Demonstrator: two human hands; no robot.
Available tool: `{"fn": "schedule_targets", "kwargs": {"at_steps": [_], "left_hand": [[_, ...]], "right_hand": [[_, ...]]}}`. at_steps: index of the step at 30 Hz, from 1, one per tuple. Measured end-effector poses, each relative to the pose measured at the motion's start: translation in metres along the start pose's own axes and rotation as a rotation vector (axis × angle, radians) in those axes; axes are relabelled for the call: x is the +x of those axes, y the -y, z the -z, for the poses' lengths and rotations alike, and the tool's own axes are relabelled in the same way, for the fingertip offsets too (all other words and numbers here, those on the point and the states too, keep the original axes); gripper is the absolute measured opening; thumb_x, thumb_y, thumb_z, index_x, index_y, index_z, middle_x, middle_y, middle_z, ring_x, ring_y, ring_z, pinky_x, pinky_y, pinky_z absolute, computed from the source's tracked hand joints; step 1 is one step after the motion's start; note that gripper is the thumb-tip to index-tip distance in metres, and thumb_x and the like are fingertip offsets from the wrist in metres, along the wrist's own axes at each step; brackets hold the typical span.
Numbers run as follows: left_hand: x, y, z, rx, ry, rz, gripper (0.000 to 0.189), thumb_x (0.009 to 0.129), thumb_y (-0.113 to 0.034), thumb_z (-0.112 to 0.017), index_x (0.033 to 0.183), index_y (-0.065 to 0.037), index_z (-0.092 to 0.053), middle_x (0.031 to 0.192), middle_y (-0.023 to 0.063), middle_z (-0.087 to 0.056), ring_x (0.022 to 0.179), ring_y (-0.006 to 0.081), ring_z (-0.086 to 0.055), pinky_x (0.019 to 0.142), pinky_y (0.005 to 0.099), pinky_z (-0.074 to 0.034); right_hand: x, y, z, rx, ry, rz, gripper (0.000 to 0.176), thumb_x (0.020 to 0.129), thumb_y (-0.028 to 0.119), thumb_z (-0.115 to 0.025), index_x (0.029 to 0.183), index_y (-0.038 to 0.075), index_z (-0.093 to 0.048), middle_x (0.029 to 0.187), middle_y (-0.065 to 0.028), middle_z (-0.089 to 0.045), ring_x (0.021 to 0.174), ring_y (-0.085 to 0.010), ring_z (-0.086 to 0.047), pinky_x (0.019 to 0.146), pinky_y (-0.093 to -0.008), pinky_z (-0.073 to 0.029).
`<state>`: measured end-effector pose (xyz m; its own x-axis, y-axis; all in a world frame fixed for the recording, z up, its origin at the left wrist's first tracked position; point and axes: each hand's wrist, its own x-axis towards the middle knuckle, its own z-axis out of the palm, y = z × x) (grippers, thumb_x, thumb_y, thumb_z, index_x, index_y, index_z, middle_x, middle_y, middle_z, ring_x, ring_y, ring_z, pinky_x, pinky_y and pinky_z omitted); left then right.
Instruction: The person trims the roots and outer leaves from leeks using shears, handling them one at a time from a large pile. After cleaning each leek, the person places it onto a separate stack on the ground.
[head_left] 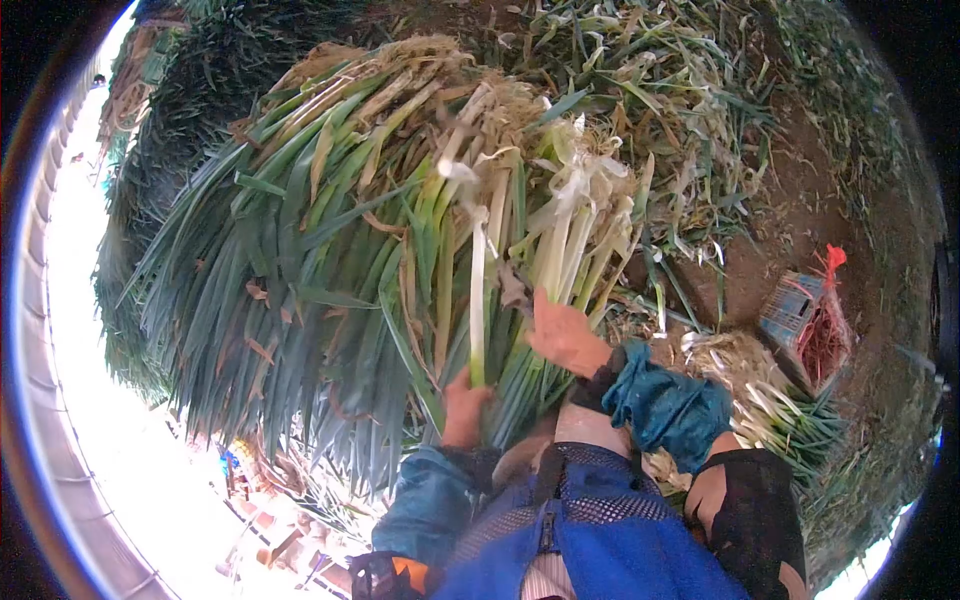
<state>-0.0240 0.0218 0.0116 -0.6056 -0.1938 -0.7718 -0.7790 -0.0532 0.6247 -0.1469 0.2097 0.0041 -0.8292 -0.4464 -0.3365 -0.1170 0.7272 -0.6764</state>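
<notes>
My left hand [466, 410] is closed round a single green onion [478, 290], near where the white stalk turns green. The stalk stands nearly upright in view, its root end pointing away from me. To the right, my right hand [568, 335] has its fingers curled together, close to the stalk. A dark greyish-brown scrap [514, 288] shows at its fingertips; I cannot make out what it is. Just beyond my right hand lies a bunch of onions with pale stalks [575, 230]. A large heap of long green onions [290, 240] spreads to the left.
Cut leaves and peelings [680, 110] litter the ground at the back right. A smaller pile of onions [770, 400] lies by my right knee. Near it is a bag of red ties [822, 335] beside a blue printed packet [788, 308]. Dark netting [190, 110] stands at the far left.
</notes>
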Motion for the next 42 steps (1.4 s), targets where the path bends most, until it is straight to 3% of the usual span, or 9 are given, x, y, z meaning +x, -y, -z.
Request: {"fn": "schedule_targets", "kwargs": {"at_steps": [2,11,17,21,27,30,34,38,42], "left_hand": [[0.003,0.007,-0.002,0.046,-0.025,-0.029,0.044,0.063,0.002,-0.053,0.107,0.001,-0.056,0.078,0.0038,-0.058,0.067,0.0126,-0.054,0.06,0.0239,-0.044],[0.005,0.03,-0.013,0.366,-0.181,-0.176,0.043,0.066,-0.004,-0.054,0.109,-0.001,-0.055,0.076,0.0176,-0.062,0.067,0.0242,-0.06,0.06,0.0352,-0.047],[-0.018,0.006,-0.022,0.506,-0.283,-0.192,0.048,0.065,-0.004,-0.053,0.114,-0.003,-0.052,0.081,0.0219,-0.062,0.076,0.034,-0.061,0.068,0.0391,-0.047],[-0.02,-0.012,-0.024,0.554,-0.313,-0.12,0.048,0.068,-0.004,-0.051,0.116,-0.003,-0.05,0.087,0.022,-0.061,0.081,0.0386,-0.059,0.072,0.0401,-0.046],[0.033,0.021,-0.075,0.473,-0.144,-0.779,0.037,0.076,-0.001,-0.046,0.113,-0.002,-0.051,0.108,0.0206,-0.054,0.098,0.0353,-0.053,0.081,0.0403,-0.043],[0.078,0.015,-0.076,1.003,-0.004,-0.53,0.03,0.078,-0.002,-0.046,0.108,-0.002,-0.052,0.104,0.0196,-0.052,0.096,0.0356,-0.05,0.081,0.0416,-0.042],[0.118,-0.028,-0.054,0.829,-0.355,-0.809,0.027,0.075,-0.002,-0.052,0.102,-0.001,-0.052,0.097,0.0203,-0.053,0.092,0.0375,-0.052,0.077,0.0445,-0.044],[0.157,-0.02,-0.037,1.018,-0.205,-0.365,0.029,0.074,-0.014,-0.058,0.099,-0.001,-0.053,0.095,0.0227,-0.058,0.089,0.04,-0.056,0.075,0.0457,-0.046],[0.152,-0.034,-0.04,1.113,-0.151,-0.194,0.036,0.072,-0.025,-0.061,0.098,-0.001,-0.055,0.092,0.0233,-0.061,0.087,0.0403,-0.059,0.075,0.0465,-0.047]], "right_hand": [[0.019,-0.009,0.001,0.0,0.003,-0.111,0.037,0.075,0.02,-0.055,0.1,-0.003,-0.041,0.07,-0.0222,-0.059,0.068,-0.0414,-0.06,0.061,-0.0475,-0.05],[0.022,-0.01,-0.009,0.028,0.002,-0.089,0.033,0.075,0.015,-0.054,0.097,-0.006,-0.04,0.068,-0.0224,-0.059,0.064,-0.0418,-0.06,0.056,-0.0478,-0.05],[0.01,-0.002,0.009,0.152,0.039,-0.034,0.038,0.075,0.017,-0.055,0.101,-0.005,-0.039,0.072,-0.0245,-0.059,0.067,-0.0415,-0.06,0.057,-0.0482,-0.049],[-0.03,0.025,0.038,0.166,0.093,0.048,0.06,0.078,0.03,-0.057,0.117,-0.01,-0.034,0.075,-0.0239,-0.058,0.07,-0.0415,-0.059,0.058,-0.0462,-0.048],[-0.036,0.018,0.028,0.041,0.251,-0.031,0.057,0.077,0.028,-0.057,0.118,-0.005,-0.035,0.07,-0.0223,-0.059,0.066,-0.0402,-0.06,0.056,-0.0462,-0.048],[-0.016,-0.052,0.023,-0.127,0.136,-0.239,0.052,0.076,0.023,-0.056,0.115,-0.003,-0.036,0.069,-0.021,-0.059,0.064,-0.0394,-0.059,0.056,-0.0459,-0.048],[-0.032,-0.037,0.037,-0.069,0.186,-0.264,0.051,0.076,0.022,-0.057,0.113,-0.005,-0.036,0.07,-0.0211,-0.058,0.067,-0.0388,-0.059,0.056,-0.0453,-0.047],[-0.056,-0.006,0.017,0.086,0.248,-0.155,0.059,0.076,0.026,-0.059,0.116,-0.009,-0.033,0.073,-0.0206,-0.057,0.069,-0.0378,-0.059,0.057,-0.0446,-0.046],[-0.075,0.003,0.011,0.143,0.237,-0.073,0.067,0.077,0.027,-0.061,0.123,-0.009,-0.029,0.076,-0.0199,-0.055,0.069,-0.0375,-0.057,0.059,-0.0439,-0.046]]}}
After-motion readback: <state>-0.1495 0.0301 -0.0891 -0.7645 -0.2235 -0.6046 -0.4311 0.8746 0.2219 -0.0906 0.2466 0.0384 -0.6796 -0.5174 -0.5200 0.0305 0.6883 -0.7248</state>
